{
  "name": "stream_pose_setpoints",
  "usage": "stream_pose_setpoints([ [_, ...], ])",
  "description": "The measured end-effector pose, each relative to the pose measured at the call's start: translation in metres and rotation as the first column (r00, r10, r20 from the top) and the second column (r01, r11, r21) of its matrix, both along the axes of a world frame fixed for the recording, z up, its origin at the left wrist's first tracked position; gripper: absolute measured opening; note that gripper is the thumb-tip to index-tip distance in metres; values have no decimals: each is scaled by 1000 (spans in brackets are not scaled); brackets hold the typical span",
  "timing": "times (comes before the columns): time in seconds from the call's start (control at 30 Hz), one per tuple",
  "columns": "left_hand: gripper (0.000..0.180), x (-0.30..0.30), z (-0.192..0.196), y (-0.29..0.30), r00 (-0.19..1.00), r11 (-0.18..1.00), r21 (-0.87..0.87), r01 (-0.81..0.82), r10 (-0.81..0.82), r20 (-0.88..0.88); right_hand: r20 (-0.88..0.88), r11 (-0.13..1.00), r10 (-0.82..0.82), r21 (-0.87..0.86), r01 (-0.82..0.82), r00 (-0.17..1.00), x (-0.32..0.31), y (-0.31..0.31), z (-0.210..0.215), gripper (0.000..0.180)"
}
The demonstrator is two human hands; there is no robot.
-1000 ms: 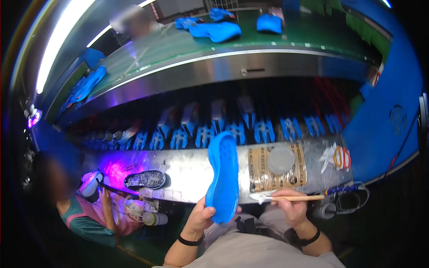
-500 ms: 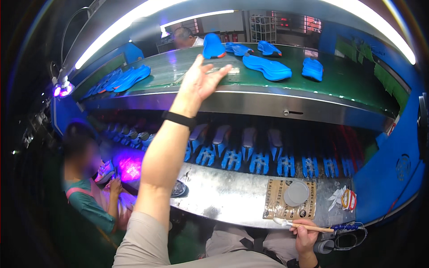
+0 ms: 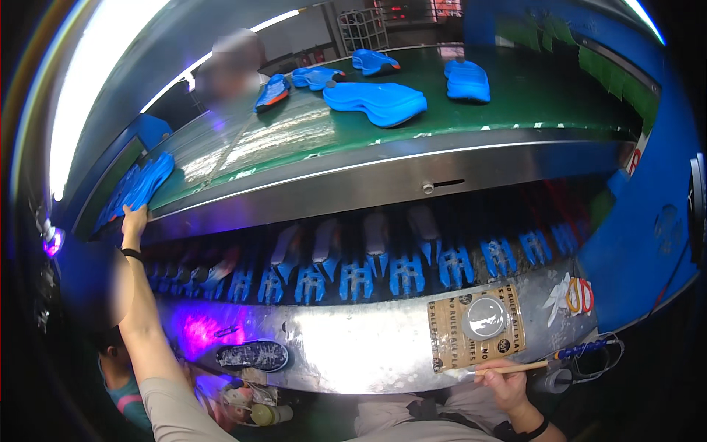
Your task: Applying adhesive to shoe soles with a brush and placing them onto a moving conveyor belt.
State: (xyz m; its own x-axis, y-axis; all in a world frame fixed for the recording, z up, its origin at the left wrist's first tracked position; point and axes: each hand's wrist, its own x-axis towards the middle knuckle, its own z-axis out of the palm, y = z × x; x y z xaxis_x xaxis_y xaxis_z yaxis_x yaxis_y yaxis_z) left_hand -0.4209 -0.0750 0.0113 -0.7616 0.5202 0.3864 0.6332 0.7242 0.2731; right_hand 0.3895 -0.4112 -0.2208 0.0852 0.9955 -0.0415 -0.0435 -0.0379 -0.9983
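So, closest to the body, the right hand (image 3: 507, 387) has its fingers closed around a wooden-handled brush (image 3: 532, 366). They pinch it toward the bristle end; the pale tip pokes out left of the fingers, near the bottom edge of a printed cardboard sheet (image 3: 448, 335), and most of the handle runs off to the right.

That sheet lies on the shiny metal tabletop (image 3: 353, 346), with a round, pale container (image 3: 484, 318) sitting on it. Right of that there's some crumpled white stuff (image 3: 560, 296) next to red and yellow bands (image 3: 580, 295). Way over on the left side of the tabletop is a dark sole-shaped piece (image 3: 254, 355) with whitish patches.

Behind the tabletop there's a row of blue clamp-like pieces (image 3: 357, 280) tucked under the belt.

Now the left hand (image 3: 134, 219): the arm stretches up to the far left, and the fingers are right at the near end of a blue sole (image 3: 153, 180), touching it. The rest of the sole extends up and away beyond them. Can't tell how tightly they're closed on it, too small.

Farther back, more blue soles (image 3: 375, 102) lie scattered on the green belt (image 3: 294, 140).
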Motion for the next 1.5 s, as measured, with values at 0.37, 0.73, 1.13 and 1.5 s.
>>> stream_pose_setpoints([
  [0.37,50,-18,-3,-20,960,913,307,268,-227,-161,115,989,-38,147,20,993,16,23,12,18],
  [0.73,35,227,-52,-188,613,169,983,66,-784,94,498,980,-165,183,83,851,49,62,30,14],
  [1.13,74,514,-237,-345,-777,668,738,92,-416,473,377,972,-162,222,81,912,49,51,34,15],
  [1.5,81,527,-248,-382,-811,697,685,214,-263,522,222,929,229,242,-281,948,-4,17,24,18],
])
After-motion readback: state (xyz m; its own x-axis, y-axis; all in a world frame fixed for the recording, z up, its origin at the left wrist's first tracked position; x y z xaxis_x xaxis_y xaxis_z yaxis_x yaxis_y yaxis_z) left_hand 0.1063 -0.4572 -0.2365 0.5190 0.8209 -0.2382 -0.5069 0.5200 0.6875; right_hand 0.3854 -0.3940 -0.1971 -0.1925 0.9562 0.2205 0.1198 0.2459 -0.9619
